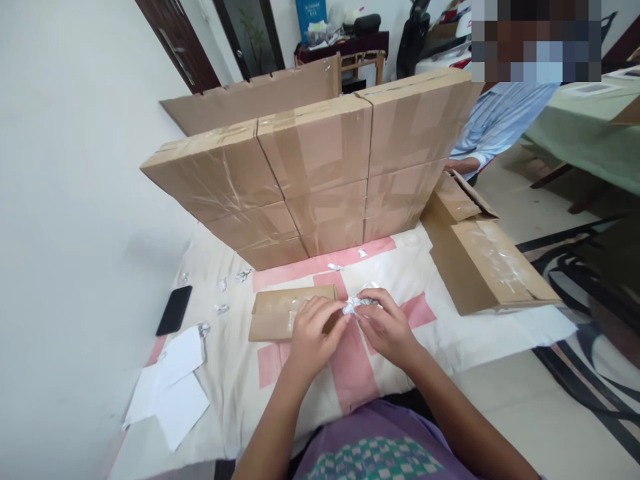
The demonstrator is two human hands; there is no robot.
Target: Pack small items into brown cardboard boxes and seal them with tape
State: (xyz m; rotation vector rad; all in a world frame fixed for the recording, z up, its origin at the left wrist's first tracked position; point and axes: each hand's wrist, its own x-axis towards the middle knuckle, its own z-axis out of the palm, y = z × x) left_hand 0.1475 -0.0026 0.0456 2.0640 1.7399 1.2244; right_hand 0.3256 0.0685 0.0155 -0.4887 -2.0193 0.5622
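Between my two hands is a crumpled piece of white paper [354,305], held over the middle of the cloth. My left hand [317,327] pinches its left end with thumb and fingers. On the other end, the fingers of my right hand [387,327] are closed. A small flat cardboard box [273,313] lies just behind and left of my left hand, partly covered by it. Several little crumpled paper bits lie about the cloth, one of them a paper scrap [336,267] beyond my hands.
A wall of taped cardboard boxes [325,173] stands across the back. An open carton [480,267] is at the right, with a person in a light blue sleeve [505,127] behind it. White paper sheets [175,393] and a black phone [174,311] lie at the left.
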